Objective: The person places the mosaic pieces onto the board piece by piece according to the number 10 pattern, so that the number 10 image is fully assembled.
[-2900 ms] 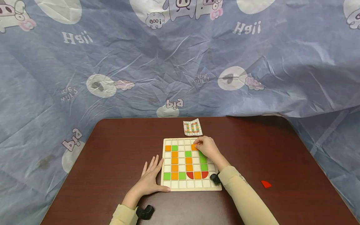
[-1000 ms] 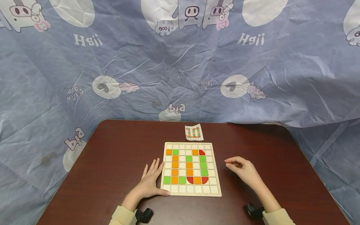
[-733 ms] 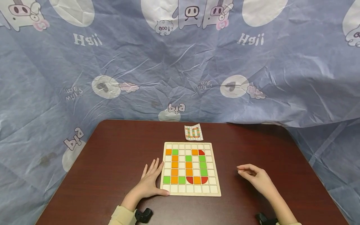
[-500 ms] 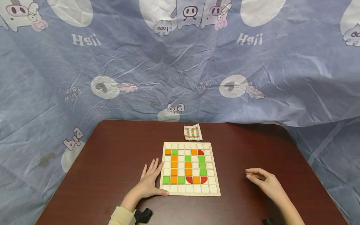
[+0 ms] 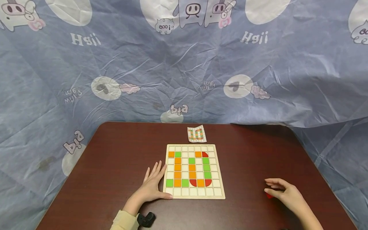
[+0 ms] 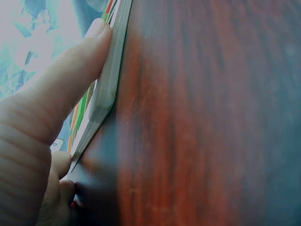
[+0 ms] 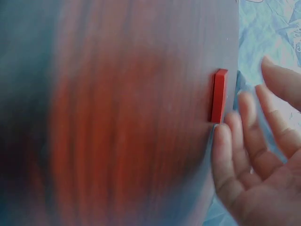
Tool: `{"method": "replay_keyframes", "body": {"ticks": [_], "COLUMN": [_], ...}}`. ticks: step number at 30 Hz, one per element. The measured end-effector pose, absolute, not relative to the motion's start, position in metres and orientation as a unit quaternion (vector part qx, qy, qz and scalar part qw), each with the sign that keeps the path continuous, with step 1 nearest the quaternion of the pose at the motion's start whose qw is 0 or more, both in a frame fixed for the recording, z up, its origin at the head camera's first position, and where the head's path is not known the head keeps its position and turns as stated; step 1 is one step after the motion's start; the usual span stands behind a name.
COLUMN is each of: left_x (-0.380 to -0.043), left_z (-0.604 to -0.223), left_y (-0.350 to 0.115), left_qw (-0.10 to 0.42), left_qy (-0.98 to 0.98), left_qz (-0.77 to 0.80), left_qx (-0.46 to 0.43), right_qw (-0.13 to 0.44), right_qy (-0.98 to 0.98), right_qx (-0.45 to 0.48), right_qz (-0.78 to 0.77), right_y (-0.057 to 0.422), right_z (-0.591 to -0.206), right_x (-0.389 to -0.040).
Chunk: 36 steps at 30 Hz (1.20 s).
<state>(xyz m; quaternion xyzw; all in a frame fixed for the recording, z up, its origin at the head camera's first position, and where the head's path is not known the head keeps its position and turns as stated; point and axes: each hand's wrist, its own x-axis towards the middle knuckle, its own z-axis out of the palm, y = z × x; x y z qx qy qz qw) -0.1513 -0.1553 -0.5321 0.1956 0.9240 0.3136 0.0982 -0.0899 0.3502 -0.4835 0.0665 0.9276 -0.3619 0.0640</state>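
In the head view, a pale wooden grid board [image 5: 198, 197] lies on the dark table with green, orange and red tiles set in its cells. My left hand [image 5: 150, 185] spreads along the board's left side, its thumb resting on the near-left corner; the left wrist view shows that thumb against the board's edge [image 6: 106, 89]. To the right, my right hand [image 5: 284, 193] hovers by a loose red quarter-round tile [image 5: 269, 195], partly hidden under the thumb. From the right wrist, the red tile [image 7: 218, 96] lies on the table, apart from the loosely bent fingers.
Behind the board lies a small paper card [image 5: 196, 134] printed with a coloured grid pattern. The brown table [image 5: 238, 150] ends at a patterned blue cloth [image 5: 161, 64] that hangs behind it. A black wrist camera [image 5: 146, 219] sits on the left wrist.
A red quarter-round tile now sits at the board's upper right, beside the orange one. My right hand has moved right from the board to the loose red tile. The left hand stays put.
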Motion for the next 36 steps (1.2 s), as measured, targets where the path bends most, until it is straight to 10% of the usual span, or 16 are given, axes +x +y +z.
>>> {"method": "replay_keyframes", "body": {"ticks": [36], "left_x": [-0.150], "left_z": [-0.530], "left_y": [-0.155], "left_qw": [0.102], "left_qy": [0.923], "left_qz": [0.315], "left_qx": [0.196], "right_qw": [0.066], "right_qy": [0.952], "right_qx": [0.054], "right_qz": [-0.295], "right_y": [0.342], "right_z": [-0.483], "right_x": [-0.093]}}
